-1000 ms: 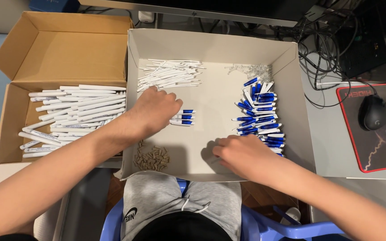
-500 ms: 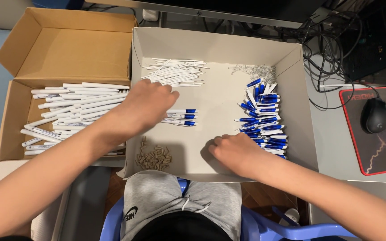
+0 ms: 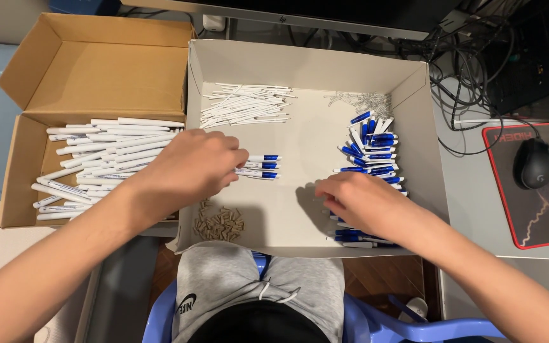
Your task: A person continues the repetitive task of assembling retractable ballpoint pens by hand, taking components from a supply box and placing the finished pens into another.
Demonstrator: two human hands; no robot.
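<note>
While curled over the left edge of the white tray point(image 3: 306, 60), left hand point(image 3: 189, 168) closed loosely on a few blue-capped pen parts point(image 3: 258, 166), fingers point(image 3: 233, 159) bent down around their near ends, the blue tips poking out to the right. Right hand point(image 3: 366, 203) flat and half-curled at the tray's front right corner, resting on the near end of the blue-and-white pen pile point(image 3: 370, 149); cannot tell whether anything is pinched beneath, as the palm hides it. Along the tray's back edge, a loose fan of thin white refills point(image 3: 246, 105) at left and a small cluster of clear springs point(image 3: 363, 101) at right. Near the front left corner, a heap of small tan pieces point(image 3: 220, 222). Just beside the tray, on the left of the counter, an open brown cardboard box point(image 3: 93, 70) holding white pen barrels point(image 3: 103, 162) stacked crosswise.

Likely trouble: loose hold on several slim parts at once, so one could slip and roll among the refills. Left forearm low over the wall between tray and box, so a careless sweep might knock barrels out of their stack. Right palm pressing on the pile could push pens toward the front wall and over it.
</note>
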